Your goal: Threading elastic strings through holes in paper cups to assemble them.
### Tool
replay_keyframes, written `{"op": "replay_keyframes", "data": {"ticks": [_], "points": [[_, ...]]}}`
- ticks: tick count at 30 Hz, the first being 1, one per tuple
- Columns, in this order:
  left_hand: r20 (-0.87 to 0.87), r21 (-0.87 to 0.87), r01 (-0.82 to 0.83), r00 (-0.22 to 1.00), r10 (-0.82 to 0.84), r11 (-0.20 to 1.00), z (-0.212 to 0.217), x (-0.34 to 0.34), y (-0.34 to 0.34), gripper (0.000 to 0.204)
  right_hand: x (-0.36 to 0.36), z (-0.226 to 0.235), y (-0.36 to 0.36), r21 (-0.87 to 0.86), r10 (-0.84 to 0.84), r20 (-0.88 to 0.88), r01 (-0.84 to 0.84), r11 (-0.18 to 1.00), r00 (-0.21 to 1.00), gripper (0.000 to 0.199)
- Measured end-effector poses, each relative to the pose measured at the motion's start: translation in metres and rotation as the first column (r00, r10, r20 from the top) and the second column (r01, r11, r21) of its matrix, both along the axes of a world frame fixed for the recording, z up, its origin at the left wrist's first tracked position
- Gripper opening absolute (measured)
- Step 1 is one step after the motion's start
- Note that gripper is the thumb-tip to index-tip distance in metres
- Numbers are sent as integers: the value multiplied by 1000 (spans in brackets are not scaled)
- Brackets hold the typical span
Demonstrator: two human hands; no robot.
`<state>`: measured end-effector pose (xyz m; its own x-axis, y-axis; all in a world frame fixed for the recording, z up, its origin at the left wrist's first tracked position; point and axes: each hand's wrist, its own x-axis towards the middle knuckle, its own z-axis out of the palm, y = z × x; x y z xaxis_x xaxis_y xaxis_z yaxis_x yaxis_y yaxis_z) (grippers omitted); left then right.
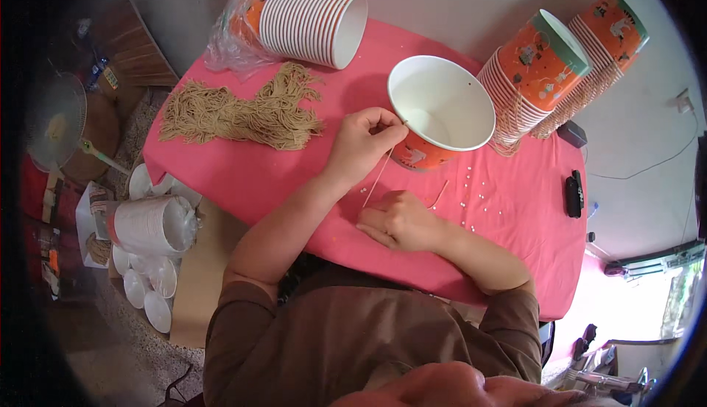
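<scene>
A paper bucket (423,155), orange outside and white inside, stands tilted toward me on the pink-covered table. A small dark hole shows in its far right wall. My left hand (366,142) is closed in a pinch at the bucket's near left rim, holding a thin tan cord (377,179). That cord runs down taut to my right hand (400,221), whose fingers are curled round its lower part. A short cord end (440,195) sticks out beyond the right hand. The fingertips hide where the cord meets the bucket wall.
A bundle of tan cords (243,112) lies at left. Behind it rests a nested stack of buckets (313,24) in clear plastic. Corded bucket stacks (534,61) lean at back right. Small white bits (472,204) are scattered near a black object (574,193). More cups (151,227) fill a floor box.
</scene>
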<state>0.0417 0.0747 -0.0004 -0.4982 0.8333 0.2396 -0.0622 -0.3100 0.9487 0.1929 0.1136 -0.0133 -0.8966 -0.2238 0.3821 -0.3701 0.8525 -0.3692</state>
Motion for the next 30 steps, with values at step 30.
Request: {"op": "replay_keyframes", "data": {"ticks": [30], "points": [[-734,259,-380,520,437,888,55,-80,3,18,16,115,57,-989,62,19,10,150,998,13]]}}
